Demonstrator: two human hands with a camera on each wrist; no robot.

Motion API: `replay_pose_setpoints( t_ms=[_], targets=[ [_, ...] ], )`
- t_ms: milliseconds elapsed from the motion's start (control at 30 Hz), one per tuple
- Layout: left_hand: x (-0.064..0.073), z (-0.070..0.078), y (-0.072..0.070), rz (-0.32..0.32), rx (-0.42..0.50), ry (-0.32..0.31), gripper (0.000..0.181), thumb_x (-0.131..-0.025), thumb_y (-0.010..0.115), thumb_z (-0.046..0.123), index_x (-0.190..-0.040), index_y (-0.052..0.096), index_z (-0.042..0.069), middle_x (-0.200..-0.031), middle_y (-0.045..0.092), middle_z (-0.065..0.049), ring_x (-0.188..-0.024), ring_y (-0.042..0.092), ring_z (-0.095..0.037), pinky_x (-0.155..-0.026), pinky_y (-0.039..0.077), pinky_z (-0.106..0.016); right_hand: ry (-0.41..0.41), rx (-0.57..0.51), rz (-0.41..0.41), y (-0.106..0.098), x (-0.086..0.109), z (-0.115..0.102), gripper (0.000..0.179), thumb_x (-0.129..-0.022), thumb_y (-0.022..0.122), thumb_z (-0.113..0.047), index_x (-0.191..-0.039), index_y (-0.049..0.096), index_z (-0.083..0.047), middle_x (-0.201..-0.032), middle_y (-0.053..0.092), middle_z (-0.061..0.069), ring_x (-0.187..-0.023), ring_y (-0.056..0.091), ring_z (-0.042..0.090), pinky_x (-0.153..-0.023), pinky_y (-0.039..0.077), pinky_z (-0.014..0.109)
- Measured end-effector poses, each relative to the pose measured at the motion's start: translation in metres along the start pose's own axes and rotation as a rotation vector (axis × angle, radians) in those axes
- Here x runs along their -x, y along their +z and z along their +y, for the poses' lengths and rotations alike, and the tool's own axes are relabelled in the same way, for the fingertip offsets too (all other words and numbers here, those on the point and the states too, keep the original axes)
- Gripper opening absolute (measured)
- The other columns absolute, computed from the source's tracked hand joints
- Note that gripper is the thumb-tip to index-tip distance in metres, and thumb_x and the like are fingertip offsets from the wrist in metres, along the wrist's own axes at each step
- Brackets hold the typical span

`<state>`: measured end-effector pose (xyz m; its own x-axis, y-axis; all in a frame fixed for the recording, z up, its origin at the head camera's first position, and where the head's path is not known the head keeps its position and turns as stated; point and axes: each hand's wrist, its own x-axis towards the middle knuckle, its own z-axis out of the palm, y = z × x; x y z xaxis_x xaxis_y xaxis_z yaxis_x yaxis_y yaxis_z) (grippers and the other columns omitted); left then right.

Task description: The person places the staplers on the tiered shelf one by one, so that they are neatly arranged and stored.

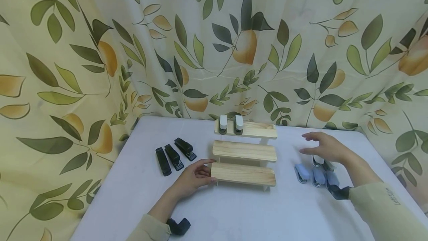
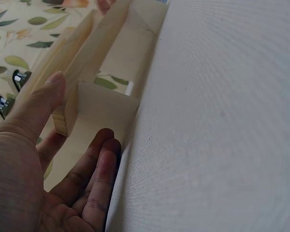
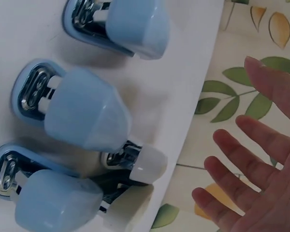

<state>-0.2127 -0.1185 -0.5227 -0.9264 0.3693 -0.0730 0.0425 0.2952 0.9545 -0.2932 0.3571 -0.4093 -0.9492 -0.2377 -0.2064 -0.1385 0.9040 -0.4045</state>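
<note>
A three-step wooden display stand (image 1: 244, 174) stands mid-table, two white staplers (image 1: 239, 122) side by side on its top step. With thumb and finger, my left hand (image 1: 195, 176) grips the left end of the lowest step; in the left wrist view the thumb lies along the board (image 2: 62, 121) and the other fingers hang below. My right hand (image 1: 326, 147) hovers over the group at the right, fingers spread and holding nothing. Three light-blue staplers (image 3: 87, 111) sit there, with two white staplers (image 3: 150, 164) close behind, partly hidden by that hand in the head view.
Three black staplers (image 1: 172, 157) lie in a slanted row left of the stand. The table (image 1: 234, 215) has a white cover. A leaf-and-fruit patterned curtain (image 1: 207, 47) hangs behind the far edge and along the sides.
</note>
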Motion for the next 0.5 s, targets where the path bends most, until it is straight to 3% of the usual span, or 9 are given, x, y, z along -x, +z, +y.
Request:
replay_pose_setpoints(
  t_ms=[500],
  targets=[
    [0.001, 0.001, 0.0, -0.002, 0.005, 0.007, 0.064, -0.089, 0.083, 0.036, -0.147, 0.056, 0.033, -0.115, 0.07, -0.002, -0.106, 0.069, -0.015, -0.091, 0.055, -0.018, 0.046, -0.011, -0.076, 0.005, 0.006, 0.031, 0.071, -0.092, 0.076, -0.035, -0.146, 0.051, 0.002, -0.147, 0.047, 0.038, -0.13, 0.044, 0.061, -0.096, 0.044, 0.078]
  ],
)
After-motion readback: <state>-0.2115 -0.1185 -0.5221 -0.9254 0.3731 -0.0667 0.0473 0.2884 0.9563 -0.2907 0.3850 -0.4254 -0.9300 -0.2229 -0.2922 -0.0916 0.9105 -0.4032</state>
